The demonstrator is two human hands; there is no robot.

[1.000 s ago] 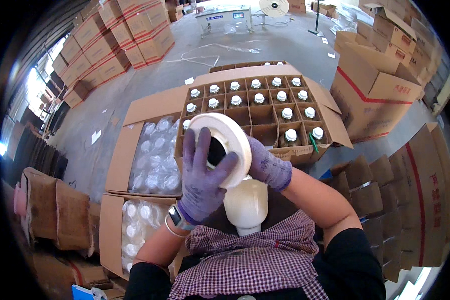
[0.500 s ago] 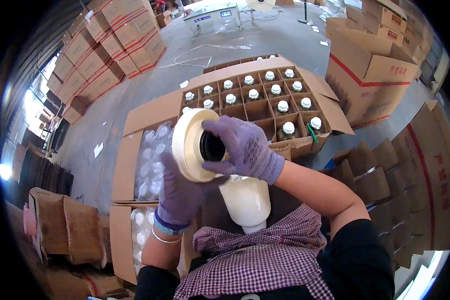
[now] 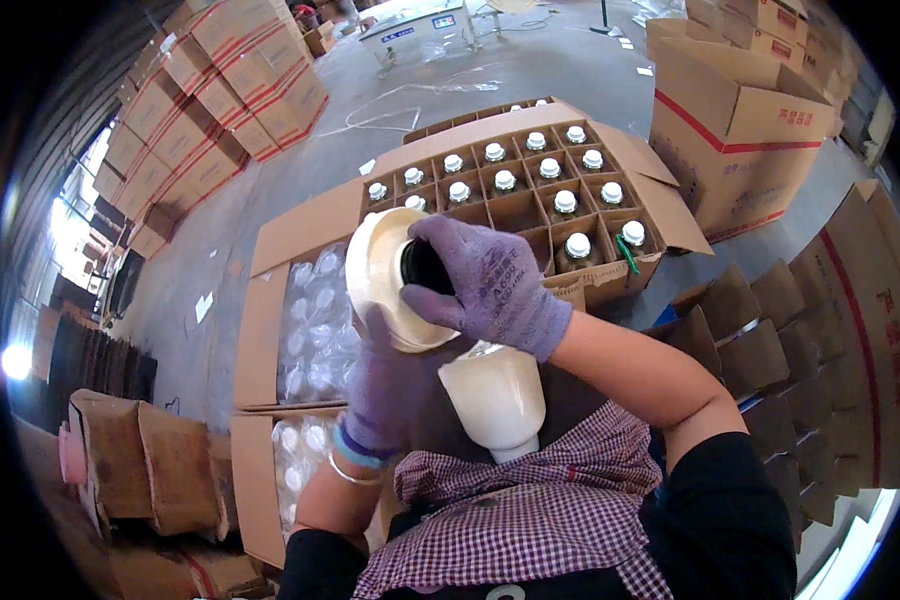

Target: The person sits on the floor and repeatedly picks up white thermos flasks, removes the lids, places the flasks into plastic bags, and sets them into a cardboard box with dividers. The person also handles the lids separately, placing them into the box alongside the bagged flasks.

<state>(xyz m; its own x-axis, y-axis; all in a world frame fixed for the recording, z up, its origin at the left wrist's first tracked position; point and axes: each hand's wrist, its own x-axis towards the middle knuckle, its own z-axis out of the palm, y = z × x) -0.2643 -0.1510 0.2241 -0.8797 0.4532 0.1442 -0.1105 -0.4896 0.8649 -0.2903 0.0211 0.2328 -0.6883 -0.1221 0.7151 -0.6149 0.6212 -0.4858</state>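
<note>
A thick, round cream piece (image 3: 375, 280) with a dark round centre (image 3: 427, 268) is held up in front of my chest, tilted toward the right. My right hand (image 3: 490, 285), in a purple glove, curls its fingers and thumb about the dark centre. Below it, my left hand (image 3: 388, 390), gloved alike and partly blurred, grips the lower rim; some of its fingers are hidden. Under both hands stands a cream, bottle-shaped vessel (image 3: 495, 400), its narrow white end pointing toward my checked apron (image 3: 510, 510).
Ahead, a divided carton (image 3: 595, 275) holds several white-capped bottles (image 3: 576, 246); a green strip (image 3: 626, 255) hangs by one. Plastic-wrapped clear bottles (image 3: 320, 320) fill cartons at left. An open carton (image 3: 730, 170) and cardboard dividers (image 3: 755, 360) stand right; stacked cartons (image 3: 250, 90) rise far left.
My left hand has shifted slightly right and down along the rim. The right hand keeps its grip, and the view has tilted a little.
</note>
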